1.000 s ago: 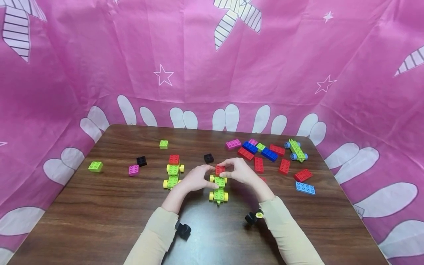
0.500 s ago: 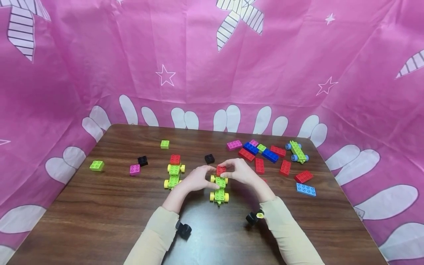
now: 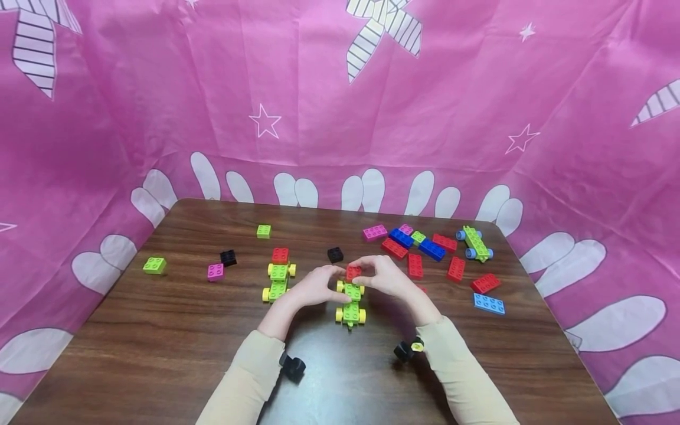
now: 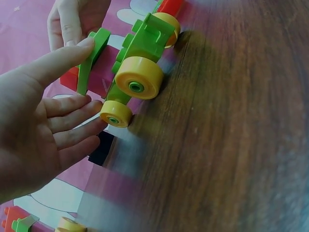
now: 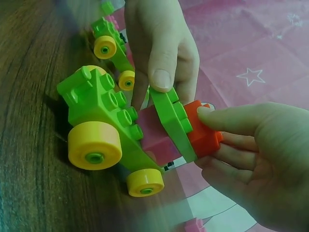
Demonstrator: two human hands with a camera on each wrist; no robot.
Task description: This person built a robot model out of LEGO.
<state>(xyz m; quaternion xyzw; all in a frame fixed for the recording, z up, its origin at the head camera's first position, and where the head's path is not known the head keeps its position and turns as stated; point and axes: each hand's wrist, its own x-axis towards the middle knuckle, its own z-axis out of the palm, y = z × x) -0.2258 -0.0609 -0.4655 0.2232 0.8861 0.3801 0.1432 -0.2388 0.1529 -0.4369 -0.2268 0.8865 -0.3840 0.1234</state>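
A toy car with a green wheeled base [image 5: 99, 99] and yellow wheels [image 5: 94, 145] stands on the table between both hands. A pink brick [image 5: 153, 135] sits on its far part, topped by a green plate-like brick [image 5: 173, 116] with studs. My left hand [image 3: 313, 287] pinches this green brick, its thumb on one edge and fingertips at the opposite one. Thumb and fingers of my right hand [image 3: 391, 276] grip a red brick [image 5: 205, 135], which lies against the green brick's studded side. The hands partly cover the stack in the head view.
A similar yellow-wheeled car [image 3: 278, 289] stands left of the hands. A black brick [image 3: 335, 254] lies just beyond them. Several red and blue bricks [image 3: 432, 248], a light blue brick [image 3: 489, 303] and a blue-wheeled base [image 3: 476, 244] are at right. Pink cloth [image 3: 319, 106] hangs behind the table.
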